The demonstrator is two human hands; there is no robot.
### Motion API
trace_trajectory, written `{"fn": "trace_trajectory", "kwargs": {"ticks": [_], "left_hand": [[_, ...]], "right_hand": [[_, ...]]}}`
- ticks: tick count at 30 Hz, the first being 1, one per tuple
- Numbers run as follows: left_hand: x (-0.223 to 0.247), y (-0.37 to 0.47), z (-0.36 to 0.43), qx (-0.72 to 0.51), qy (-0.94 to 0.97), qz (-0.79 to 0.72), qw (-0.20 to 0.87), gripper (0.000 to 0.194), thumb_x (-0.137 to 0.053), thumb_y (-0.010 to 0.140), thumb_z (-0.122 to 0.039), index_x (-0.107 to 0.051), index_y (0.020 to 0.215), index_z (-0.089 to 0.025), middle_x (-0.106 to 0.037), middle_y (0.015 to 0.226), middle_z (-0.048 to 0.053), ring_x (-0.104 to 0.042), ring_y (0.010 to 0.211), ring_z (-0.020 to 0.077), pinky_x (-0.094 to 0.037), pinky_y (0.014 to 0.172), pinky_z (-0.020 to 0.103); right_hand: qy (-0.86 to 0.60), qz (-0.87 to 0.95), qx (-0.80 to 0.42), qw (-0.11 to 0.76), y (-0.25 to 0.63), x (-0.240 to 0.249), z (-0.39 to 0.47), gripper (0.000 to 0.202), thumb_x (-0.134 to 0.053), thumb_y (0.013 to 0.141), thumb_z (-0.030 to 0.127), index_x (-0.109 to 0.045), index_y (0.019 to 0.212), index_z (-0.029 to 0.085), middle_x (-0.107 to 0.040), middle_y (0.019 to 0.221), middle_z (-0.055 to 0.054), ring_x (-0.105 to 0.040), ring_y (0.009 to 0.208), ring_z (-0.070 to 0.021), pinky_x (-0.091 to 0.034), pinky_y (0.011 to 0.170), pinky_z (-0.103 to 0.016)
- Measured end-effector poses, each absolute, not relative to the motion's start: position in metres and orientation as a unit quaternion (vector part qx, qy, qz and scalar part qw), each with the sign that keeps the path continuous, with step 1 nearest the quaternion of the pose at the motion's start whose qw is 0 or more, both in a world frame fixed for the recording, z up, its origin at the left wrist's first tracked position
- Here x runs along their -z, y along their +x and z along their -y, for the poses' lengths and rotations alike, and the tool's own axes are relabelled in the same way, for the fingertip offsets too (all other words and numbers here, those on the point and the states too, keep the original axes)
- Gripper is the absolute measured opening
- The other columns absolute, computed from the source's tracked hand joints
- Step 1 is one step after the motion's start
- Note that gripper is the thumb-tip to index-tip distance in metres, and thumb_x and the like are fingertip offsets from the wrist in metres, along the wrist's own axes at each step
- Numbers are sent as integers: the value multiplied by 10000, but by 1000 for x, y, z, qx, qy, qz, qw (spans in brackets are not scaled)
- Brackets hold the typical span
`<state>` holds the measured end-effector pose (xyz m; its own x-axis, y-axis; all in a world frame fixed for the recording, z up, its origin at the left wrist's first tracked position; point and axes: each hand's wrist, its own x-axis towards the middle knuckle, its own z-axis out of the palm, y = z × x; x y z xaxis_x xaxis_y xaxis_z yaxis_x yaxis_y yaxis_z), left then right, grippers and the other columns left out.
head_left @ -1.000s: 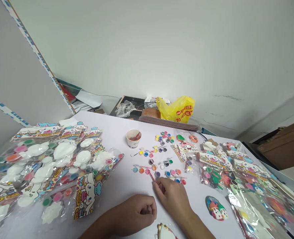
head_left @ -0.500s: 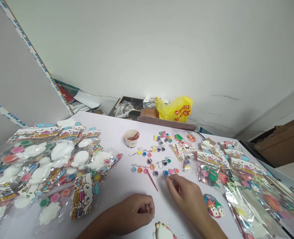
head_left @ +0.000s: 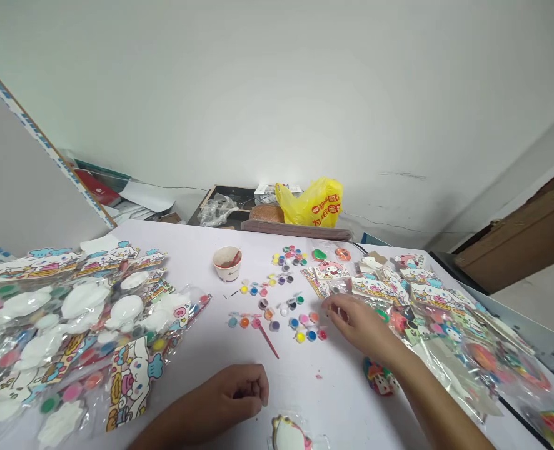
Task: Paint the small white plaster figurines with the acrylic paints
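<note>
My left hand (head_left: pixel 239 394) rests on the white table with its fingers curled in, and nothing shows in it. In front of it lies a small painted plaque (head_left: pixel 290 434) with a gold edge, cut off by the frame. My right hand (head_left: pixel 359 325) reaches over the front of a clear plastic packet (head_left: pixel 340 286); its fingers are bent together, and what they hold, if anything, is hidden. Just left of it sit strips of small paint pots (head_left: pixel 307 320). A red paintbrush (head_left: pixel 268 340) lies with its tip on a pink pot. Under my right wrist is a painted round figure (head_left: pixel 379 377).
A paper cup (head_left: pixel 227 264) with dark liquid and a brush stands behind the pots. Bagged white plaster shapes (head_left: pixel 84 297) cover the left side. More packets (head_left: pixel 427 294) crowd the right. A yellow plastic bag (head_left: pixel 309 203) sits behind the table, by the wall.
My right hand has moved away from the paint pots, farther out and to the right, to the packet. Yellow, blue and red pots now show where it was. My left hand stays curled.
</note>
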<state>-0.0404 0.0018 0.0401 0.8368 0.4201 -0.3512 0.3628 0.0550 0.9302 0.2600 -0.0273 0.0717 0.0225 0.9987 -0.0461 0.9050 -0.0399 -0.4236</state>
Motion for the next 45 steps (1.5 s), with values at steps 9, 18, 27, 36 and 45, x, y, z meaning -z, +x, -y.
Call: {"fn": "trace_trajectory", "kwargs": {"ticks": [9, 18, 27, 36, 45], "left_hand": [[-47, -37, -1, -19, 684, -297, 666, 76, -495, 733, -209, -527, 792, -174, -422, 715, -30, -366, 688, 145, -291, 610, 249], [-49, -36, -3, -12, 682, -301, 666, 91, -499, 722, -228, -520, 793, -174, -420, 713, -29, -365, 692, 149, -289, 616, 254], [-45, -39, -2, -14, 684, -303, 663, 91, -504, 727, -229, -530, 799, -180, -430, 715, -28, -382, 690, 150, -300, 617, 248], [-46, -39, -3, -25, 692, -290, 661, 77, -475, 743, -218, -516, 793, -177, -427, 704, -31, -367, 664, 140, -285, 594, 247], [-40, -40, 0, -34, 697, -282, 658, 62, -472, 768, -209, -512, 803, -177, -418, 708, -38, -354, 670, 137, -264, 591, 249]], "right_hand": [[-659, 712, -225, 91, 256, -64, -1, 200, -523, 863, 238, -678, 990, 239, -725, 855, -19, -635, 781, -204, -389, 625, -261], [-649, 717, -251, 31, 260, -65, -17, 194, -666, 771, 251, -718, 957, 234, -732, 867, -14, -650, 737, -185, -377, 594, -237], [-678, 709, -192, 30, 251, -71, -16, 97, -611, 770, 201, -697, 812, 219, -713, 771, -21, -627, 700, -198, -353, 614, -263], [-674, 702, -205, 103, 249, -96, 50, 116, -492, 855, 224, -603, 821, 226, -671, 822, 7, -585, 686, -162, -375, 617, -254], [-694, 673, -242, 83, 223, -54, 79, 321, -528, 806, 202, -648, 1102, 227, -696, 875, -33, -623, 761, -201, -383, 652, -268]]}}
